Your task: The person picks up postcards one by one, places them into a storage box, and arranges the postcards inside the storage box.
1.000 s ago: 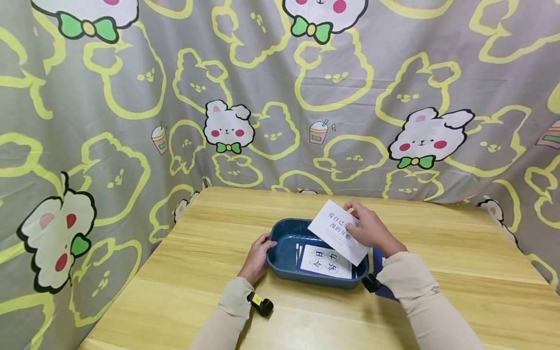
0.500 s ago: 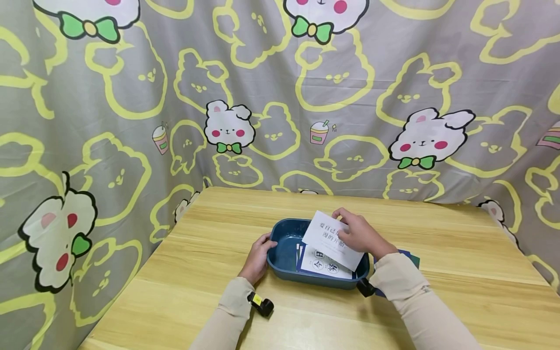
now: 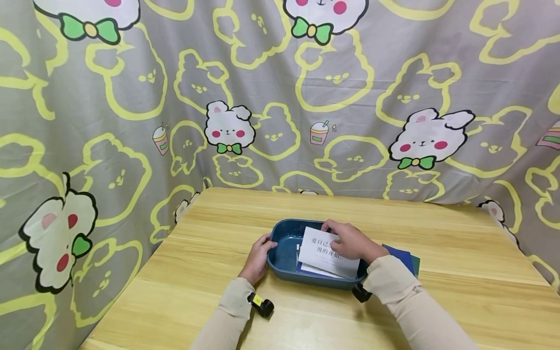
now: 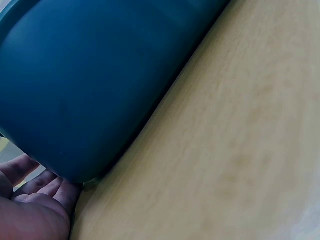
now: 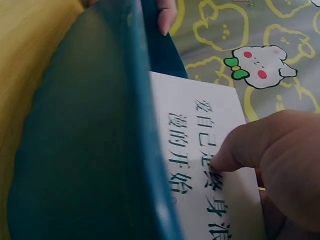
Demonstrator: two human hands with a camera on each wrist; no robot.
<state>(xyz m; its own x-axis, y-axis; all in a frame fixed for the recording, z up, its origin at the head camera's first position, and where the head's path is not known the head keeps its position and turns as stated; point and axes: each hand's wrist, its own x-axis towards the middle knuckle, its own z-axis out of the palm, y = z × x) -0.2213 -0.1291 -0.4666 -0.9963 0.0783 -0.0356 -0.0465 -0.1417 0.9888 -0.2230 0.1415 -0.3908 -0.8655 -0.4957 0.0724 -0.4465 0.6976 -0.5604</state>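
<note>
Already the white card (image 3: 321, 250) lies low inside the blue tray (image 3: 284, 226), resting on the cards stacked there, so the placing looks nearly finished; what seems left is to let it go and to deal with the dark cards (image 3: 404, 256) lying on the tabletop just beside the tray's right end. The right hand (image 3: 350, 241) lies over the card's right part, fingers bent onto its printed face; the right wrist view shows a fingertip (image 5: 225, 160) pressing on the print, but whether the thumb is under the card's edge I cannot tell. The left hand (image 3: 258, 255) grips the tray's left end, thumb on the rim and fingers curled against the outer wall, steadying it. The tray sits near the middle of the tabletop, closer to the front edge, its long axis running left to right. The card's long axis runs roughly the same way, slightly skewed, its far left corner tipped toward the back edge and its printed face up.
</note>
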